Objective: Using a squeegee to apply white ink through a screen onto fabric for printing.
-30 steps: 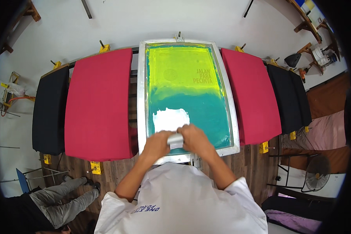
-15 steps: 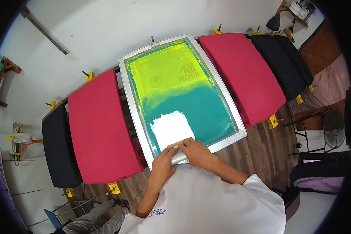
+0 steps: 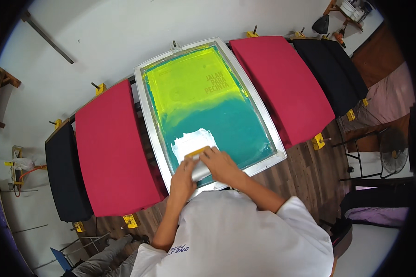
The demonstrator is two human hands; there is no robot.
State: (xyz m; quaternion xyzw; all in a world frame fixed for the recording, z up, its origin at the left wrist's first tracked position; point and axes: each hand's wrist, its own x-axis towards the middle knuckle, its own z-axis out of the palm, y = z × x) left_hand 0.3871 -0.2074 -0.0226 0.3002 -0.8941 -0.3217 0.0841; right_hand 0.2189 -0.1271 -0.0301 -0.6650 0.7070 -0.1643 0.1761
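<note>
A screen printing frame [image 3: 269, 123] with a white border lies before me, its mesh yellow-green at the far part and teal at the near part. Both my hands grip a squeegee [image 3: 200, 172] over the near end of the mesh. My left hand [image 3: 184, 175] is closed on its left side, and my right hand [image 3: 221, 165] is closed on its right side. A yellowish edge of the squeegee shows past my fingers. Just beyond it is a patch of white ink [image 3: 194, 139]. The squeegee's lower edge is hidden.
Boards with red fabric [image 3: 111, 147] and black fabric [image 3: 64, 171] stand left of the frame. More red fabric [image 3: 282, 83] and black fabric [image 3: 328, 74] lie to the right. Yellow clamps [image 3: 318, 141] stick out at board ends. A fan [image 3: 393, 150] stands far right.
My hands and the squeegee have moved away from the near rim, farther onto the mesh. Less of the white ink patch shows now. The whole view has shifted slightly.
</note>
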